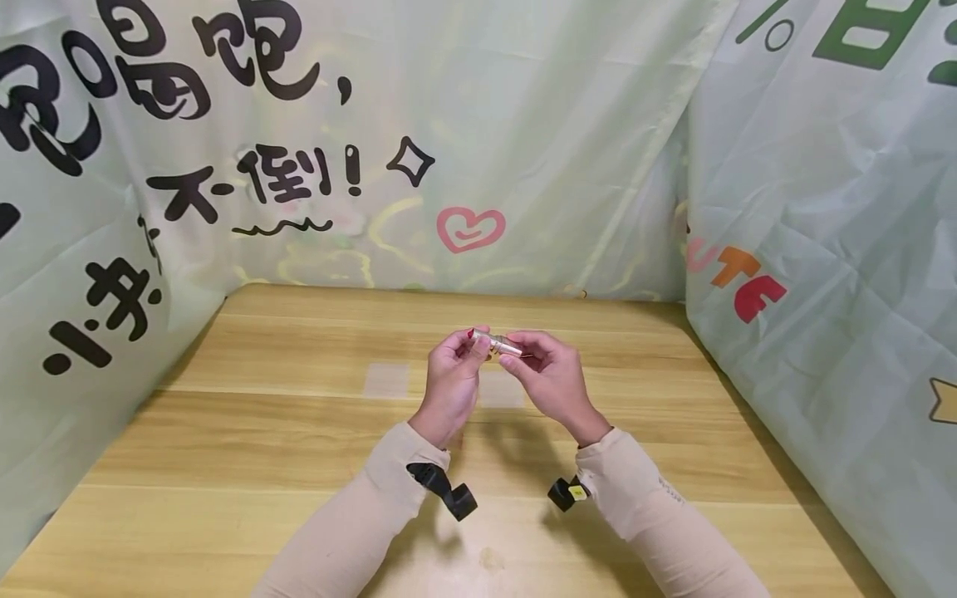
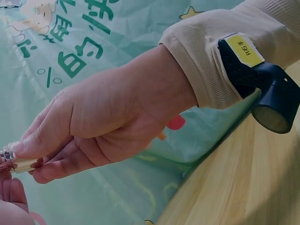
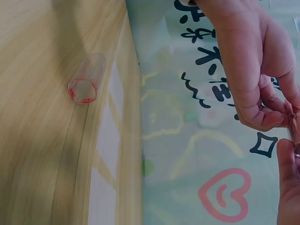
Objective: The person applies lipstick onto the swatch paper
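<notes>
Above the table, both hands hold an uncapped lipstick [image 1: 504,345], its red tip pointing left. My left hand [image 1: 452,382] pinches the silvery tube close to the red end, thumb on top. My right hand [image 1: 555,378] grips the other end between thumb and fingers. In the left wrist view, the right hand [image 2: 101,115] has its thumb on the shiny tube [image 2: 22,165] at the left edge. A clear cap [image 3: 88,79] with red smears at its rim lies on its side on the table in the right wrist view.
The wooden table [image 1: 262,448] carries two pale translucent squares, one left of the hands [image 1: 386,380] and one under them. Printed cloth [image 1: 561,166] hangs along the back and both sides. Each sleeve bears a black wrist camera [image 1: 452,494].
</notes>
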Available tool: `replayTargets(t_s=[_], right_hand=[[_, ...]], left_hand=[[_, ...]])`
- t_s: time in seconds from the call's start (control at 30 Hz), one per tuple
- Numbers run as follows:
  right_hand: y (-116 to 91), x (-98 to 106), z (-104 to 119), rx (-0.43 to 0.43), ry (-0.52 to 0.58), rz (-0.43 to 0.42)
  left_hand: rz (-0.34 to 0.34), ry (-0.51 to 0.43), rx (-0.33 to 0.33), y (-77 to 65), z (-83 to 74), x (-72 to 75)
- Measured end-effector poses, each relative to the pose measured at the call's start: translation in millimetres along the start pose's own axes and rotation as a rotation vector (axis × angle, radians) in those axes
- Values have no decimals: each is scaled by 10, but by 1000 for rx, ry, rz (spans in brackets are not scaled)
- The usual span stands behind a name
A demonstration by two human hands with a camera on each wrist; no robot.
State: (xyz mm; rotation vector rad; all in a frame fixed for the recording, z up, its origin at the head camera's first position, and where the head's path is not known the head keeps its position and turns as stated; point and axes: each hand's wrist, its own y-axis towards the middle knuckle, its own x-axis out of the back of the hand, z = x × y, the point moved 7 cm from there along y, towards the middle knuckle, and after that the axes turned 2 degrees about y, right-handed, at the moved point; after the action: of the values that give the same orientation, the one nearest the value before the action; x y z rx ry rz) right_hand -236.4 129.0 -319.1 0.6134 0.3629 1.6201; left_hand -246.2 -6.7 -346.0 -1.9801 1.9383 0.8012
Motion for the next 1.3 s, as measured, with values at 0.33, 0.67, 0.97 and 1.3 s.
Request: replayTargets(t_s=[0.33, 0.67, 0.97, 1.3], right_hand=[[-16, -27, 336, -7, -93, 22], [-7, -12, -3, -10, -61, 77], [9, -60, -22, -55, 38, 121], [2, -88, -107, -190, 109, 150]], left_hand=[[30, -45, 17, -2, 26, -17], [56, -39, 19, -5, 55, -7], [61, -77, 6, -3, 37, -25], [84, -106, 9, -19, 4, -59]])
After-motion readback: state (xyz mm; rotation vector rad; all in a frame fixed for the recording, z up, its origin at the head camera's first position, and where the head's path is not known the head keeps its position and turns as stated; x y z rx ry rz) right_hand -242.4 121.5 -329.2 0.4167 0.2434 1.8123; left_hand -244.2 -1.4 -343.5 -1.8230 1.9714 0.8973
